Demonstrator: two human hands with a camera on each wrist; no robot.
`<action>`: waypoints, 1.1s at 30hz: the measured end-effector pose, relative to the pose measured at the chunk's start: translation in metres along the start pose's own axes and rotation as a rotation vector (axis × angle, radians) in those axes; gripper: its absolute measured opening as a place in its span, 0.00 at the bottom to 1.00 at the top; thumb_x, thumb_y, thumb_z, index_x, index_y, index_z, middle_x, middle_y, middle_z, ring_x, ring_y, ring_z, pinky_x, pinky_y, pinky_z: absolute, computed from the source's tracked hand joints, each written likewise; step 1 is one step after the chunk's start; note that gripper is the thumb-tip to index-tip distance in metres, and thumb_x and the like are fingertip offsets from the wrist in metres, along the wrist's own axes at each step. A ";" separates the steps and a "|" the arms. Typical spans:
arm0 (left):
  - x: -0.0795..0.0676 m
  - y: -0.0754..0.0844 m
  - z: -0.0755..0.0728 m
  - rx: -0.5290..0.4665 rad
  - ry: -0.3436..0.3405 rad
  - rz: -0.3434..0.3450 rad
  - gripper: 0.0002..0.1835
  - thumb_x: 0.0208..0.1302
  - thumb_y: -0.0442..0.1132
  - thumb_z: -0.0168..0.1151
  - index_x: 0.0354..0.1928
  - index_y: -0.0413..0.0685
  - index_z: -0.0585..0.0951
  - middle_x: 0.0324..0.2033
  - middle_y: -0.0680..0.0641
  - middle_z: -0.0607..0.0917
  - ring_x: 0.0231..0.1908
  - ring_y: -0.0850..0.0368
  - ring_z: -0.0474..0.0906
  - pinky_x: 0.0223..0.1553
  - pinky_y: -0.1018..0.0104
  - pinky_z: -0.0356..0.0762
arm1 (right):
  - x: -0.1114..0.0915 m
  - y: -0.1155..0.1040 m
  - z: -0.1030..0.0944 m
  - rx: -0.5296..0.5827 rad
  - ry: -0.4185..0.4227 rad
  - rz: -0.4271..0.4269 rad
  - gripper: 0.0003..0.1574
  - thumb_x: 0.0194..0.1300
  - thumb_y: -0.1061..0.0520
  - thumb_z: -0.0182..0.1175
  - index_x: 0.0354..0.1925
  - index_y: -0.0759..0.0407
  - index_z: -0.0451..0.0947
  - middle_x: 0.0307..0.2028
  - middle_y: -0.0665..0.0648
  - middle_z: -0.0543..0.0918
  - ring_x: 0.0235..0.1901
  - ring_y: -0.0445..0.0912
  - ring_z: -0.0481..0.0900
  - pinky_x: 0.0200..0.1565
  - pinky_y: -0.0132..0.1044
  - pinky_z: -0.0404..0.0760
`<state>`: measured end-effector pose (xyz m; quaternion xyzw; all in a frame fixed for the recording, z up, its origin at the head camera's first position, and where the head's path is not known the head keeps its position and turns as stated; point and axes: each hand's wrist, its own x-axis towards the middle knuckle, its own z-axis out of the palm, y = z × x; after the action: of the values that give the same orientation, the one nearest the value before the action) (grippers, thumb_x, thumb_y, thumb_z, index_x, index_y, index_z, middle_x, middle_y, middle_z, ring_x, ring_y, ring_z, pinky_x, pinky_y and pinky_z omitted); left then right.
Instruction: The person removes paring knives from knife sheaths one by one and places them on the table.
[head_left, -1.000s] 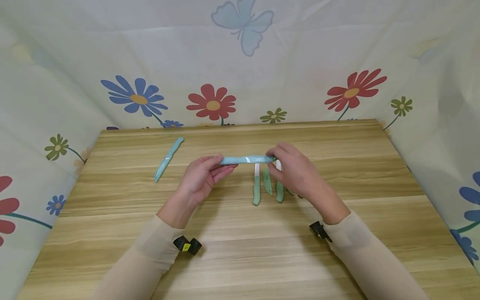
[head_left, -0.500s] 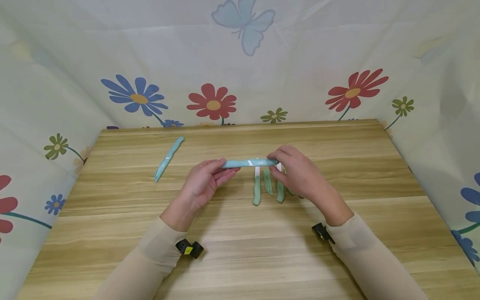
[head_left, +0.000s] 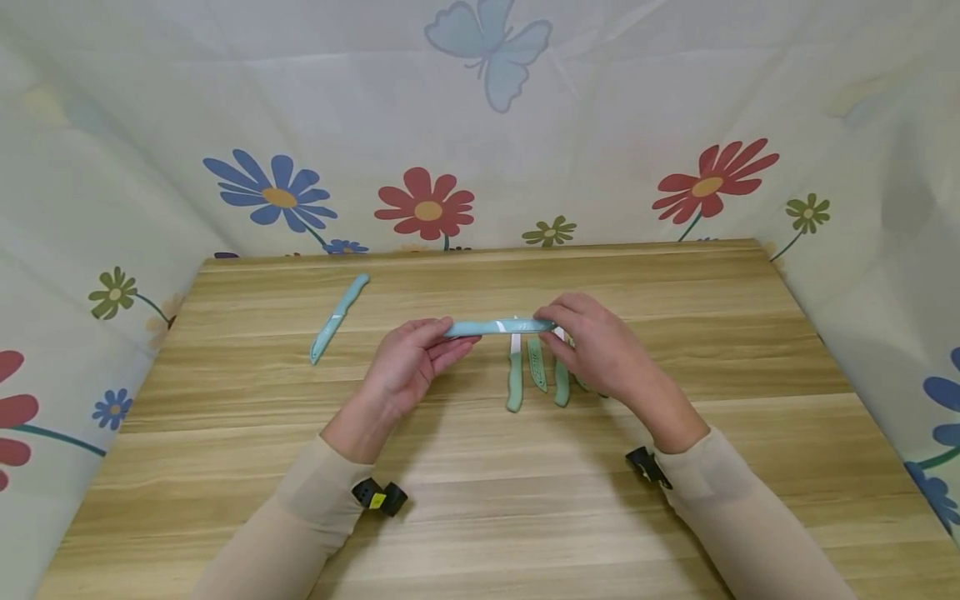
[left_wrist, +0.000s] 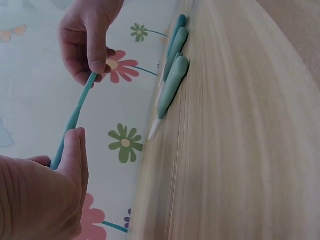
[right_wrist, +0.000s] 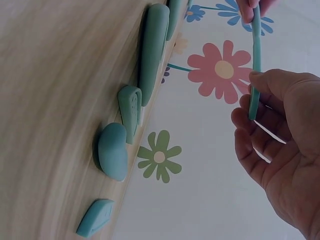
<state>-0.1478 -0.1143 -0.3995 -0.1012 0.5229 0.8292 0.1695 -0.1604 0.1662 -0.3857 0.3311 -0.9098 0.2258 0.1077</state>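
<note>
A light blue knife in its sheath (head_left: 480, 328) is held level above the table, a white strip of blade showing between handle and sheath. My left hand (head_left: 401, 367) pinches its handle end between thumb and fingers. At the other end, my right hand (head_left: 603, 346) pinches the sheath's tip. Below lie a green knife (head_left: 514, 383) with a bare white blade, a green sheath (head_left: 537, 367) and a second green knife (head_left: 562, 387), partly hidden by my right hand. From the right wrist view, a rounded blue-green piece (right_wrist: 112, 152) and another sheath (right_wrist: 95, 218) lie farther along.
Another sheathed light blue knife (head_left: 340, 318) lies slanted on the wooden table (head_left: 480, 517) at the back left. Behind the table's far edge hangs a flowered cloth (head_left: 615, 108), which also covers both sides.
Over the last second, both hands and the sheathed blue knife have shifted slightly to the right and nearer to me. The things on the table have stayed in place.
</note>
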 end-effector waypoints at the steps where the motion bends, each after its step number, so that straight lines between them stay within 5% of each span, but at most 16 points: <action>1: 0.000 0.000 0.000 0.002 0.000 0.002 0.15 0.83 0.37 0.56 0.58 0.31 0.72 0.48 0.36 0.89 0.52 0.49 0.89 0.56 0.59 0.83 | 0.000 0.000 0.000 -0.002 0.001 -0.002 0.15 0.69 0.61 0.73 0.53 0.63 0.86 0.48 0.58 0.86 0.52 0.54 0.83 0.54 0.48 0.84; 13: -0.002 0.004 0.003 0.083 0.062 0.038 0.22 0.80 0.37 0.61 0.67 0.34 0.68 0.57 0.37 0.85 0.55 0.44 0.87 0.56 0.57 0.83 | -0.001 0.002 0.000 -0.013 0.012 -0.002 0.15 0.70 0.61 0.72 0.53 0.63 0.86 0.49 0.58 0.86 0.52 0.54 0.82 0.54 0.49 0.84; 20: -0.004 0.006 0.002 0.284 0.107 0.142 0.27 0.77 0.42 0.66 0.69 0.36 0.71 0.63 0.36 0.81 0.57 0.44 0.83 0.61 0.53 0.81 | -0.001 0.002 0.000 -0.011 0.023 -0.017 0.15 0.69 0.61 0.73 0.53 0.63 0.86 0.48 0.57 0.86 0.52 0.54 0.83 0.53 0.48 0.84; 26: -0.006 0.005 0.005 0.667 0.139 0.337 0.28 0.72 0.45 0.71 0.68 0.43 0.76 0.63 0.44 0.80 0.63 0.46 0.76 0.67 0.47 0.73 | -0.001 0.002 0.000 -0.012 0.021 -0.013 0.15 0.70 0.60 0.72 0.53 0.63 0.86 0.48 0.57 0.86 0.52 0.53 0.83 0.54 0.49 0.84; 33: -0.007 0.005 0.013 1.317 0.158 0.656 0.33 0.64 0.49 0.79 0.68 0.45 0.79 0.67 0.43 0.76 0.70 0.41 0.67 0.71 0.41 0.65 | 0.000 0.001 -0.001 -0.012 0.025 -0.012 0.15 0.70 0.60 0.73 0.53 0.63 0.86 0.48 0.57 0.87 0.52 0.54 0.83 0.54 0.49 0.85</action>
<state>-0.1431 -0.1058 -0.3873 0.1237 0.9261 0.3422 -0.0995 -0.1606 0.1679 -0.3850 0.3330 -0.9078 0.2239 0.1223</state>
